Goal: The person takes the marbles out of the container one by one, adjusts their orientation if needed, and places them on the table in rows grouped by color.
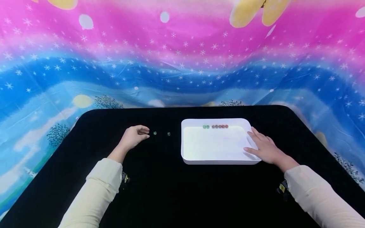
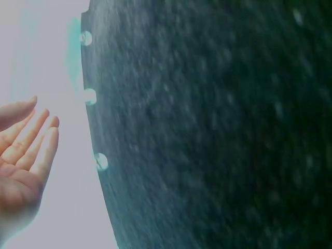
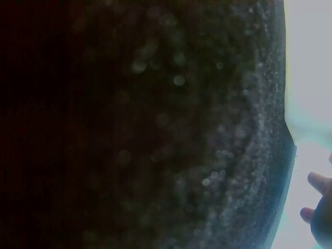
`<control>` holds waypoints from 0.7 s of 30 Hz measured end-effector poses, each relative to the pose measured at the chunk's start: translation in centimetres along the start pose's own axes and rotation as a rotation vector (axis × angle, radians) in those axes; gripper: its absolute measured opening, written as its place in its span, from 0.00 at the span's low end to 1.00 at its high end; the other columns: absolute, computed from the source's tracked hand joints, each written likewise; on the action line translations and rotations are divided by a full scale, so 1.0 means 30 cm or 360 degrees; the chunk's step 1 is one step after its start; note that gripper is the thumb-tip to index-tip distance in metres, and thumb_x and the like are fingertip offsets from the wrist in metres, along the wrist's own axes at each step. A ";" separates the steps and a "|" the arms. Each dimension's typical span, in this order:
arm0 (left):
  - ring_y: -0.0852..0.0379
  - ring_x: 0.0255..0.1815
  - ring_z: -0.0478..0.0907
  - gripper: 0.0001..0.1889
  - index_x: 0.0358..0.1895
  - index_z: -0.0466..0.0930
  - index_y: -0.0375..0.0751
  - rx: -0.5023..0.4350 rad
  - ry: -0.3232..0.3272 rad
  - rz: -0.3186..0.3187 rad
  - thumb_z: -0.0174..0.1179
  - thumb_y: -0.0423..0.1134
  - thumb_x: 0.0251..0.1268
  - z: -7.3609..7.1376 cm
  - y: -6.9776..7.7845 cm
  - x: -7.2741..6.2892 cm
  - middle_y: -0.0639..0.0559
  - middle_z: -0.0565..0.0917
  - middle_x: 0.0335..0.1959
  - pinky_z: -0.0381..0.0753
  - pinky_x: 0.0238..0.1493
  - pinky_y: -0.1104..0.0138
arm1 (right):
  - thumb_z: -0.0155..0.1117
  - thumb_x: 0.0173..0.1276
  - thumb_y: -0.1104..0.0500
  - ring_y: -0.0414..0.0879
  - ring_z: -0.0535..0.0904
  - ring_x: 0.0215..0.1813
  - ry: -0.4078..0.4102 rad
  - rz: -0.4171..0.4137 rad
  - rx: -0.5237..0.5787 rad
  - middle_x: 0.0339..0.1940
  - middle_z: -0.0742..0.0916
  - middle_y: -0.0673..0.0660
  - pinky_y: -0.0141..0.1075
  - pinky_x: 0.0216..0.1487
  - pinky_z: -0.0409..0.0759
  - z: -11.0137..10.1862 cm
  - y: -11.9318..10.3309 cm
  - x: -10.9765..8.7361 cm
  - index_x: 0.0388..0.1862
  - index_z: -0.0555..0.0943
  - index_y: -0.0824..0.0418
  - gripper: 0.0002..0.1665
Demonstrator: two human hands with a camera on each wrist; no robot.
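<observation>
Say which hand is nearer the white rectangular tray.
Right: the right hand is on the tray, at its right rim; the left hand is apart, left of it.

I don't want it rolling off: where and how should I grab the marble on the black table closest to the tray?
Probably pinch that marble round its middle, thumb and finger on opposite sides, coming from above: it is small and round, and another marble lies between it and the left hand.

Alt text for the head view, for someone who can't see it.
A person's left hand is beside two glassy marbles on a black table, while the right hand rests at the right edge of a white tray. Inside, along its far side, sit green marbles and reddish marbles.
</observation>
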State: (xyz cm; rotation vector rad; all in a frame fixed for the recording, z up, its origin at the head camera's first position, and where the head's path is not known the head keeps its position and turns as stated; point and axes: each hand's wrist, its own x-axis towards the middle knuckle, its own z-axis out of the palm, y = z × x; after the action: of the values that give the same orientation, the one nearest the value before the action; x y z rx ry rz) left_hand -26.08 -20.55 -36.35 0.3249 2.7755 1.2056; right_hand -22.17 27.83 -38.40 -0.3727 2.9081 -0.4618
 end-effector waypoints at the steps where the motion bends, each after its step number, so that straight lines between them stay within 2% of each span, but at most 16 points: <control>1: 0.50 0.43 0.73 0.16 0.49 0.73 0.35 -0.0005 -0.0004 0.0006 0.55 0.36 0.58 0.005 0.007 0.000 0.44 0.77 0.43 0.73 0.40 0.60 | 0.45 0.59 0.34 0.67 0.40 0.63 -0.0001 0.0001 0.0001 0.67 0.41 0.65 0.63 0.54 0.38 0.000 0.000 0.000 0.66 0.44 0.67 0.51; 11: 0.52 0.44 0.73 0.17 0.49 0.73 0.37 -0.0082 -0.0039 0.0057 0.56 0.38 0.57 0.046 0.071 0.019 0.46 0.77 0.43 0.73 0.43 0.60 | 0.45 0.59 0.34 0.66 0.41 0.63 0.0003 0.0003 -0.0005 0.67 0.41 0.66 0.63 0.54 0.38 -0.001 -0.001 0.002 0.66 0.44 0.67 0.51; 21: 0.53 0.44 0.73 0.16 0.49 0.73 0.38 -0.0142 -0.0074 0.0080 0.57 0.38 0.56 0.090 0.110 0.036 0.46 0.78 0.44 0.73 0.42 0.60 | 0.45 0.59 0.34 0.66 0.41 0.63 0.0007 0.0008 -0.0006 0.67 0.42 0.66 0.63 0.54 0.38 0.004 -0.001 0.003 0.67 0.44 0.67 0.51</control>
State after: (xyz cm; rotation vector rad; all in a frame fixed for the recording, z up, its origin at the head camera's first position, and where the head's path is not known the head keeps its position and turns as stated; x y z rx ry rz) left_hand -26.16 -16.19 -35.79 0.4116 2.6795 1.3111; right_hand -22.23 27.74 -38.52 -0.3656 2.9137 -0.4570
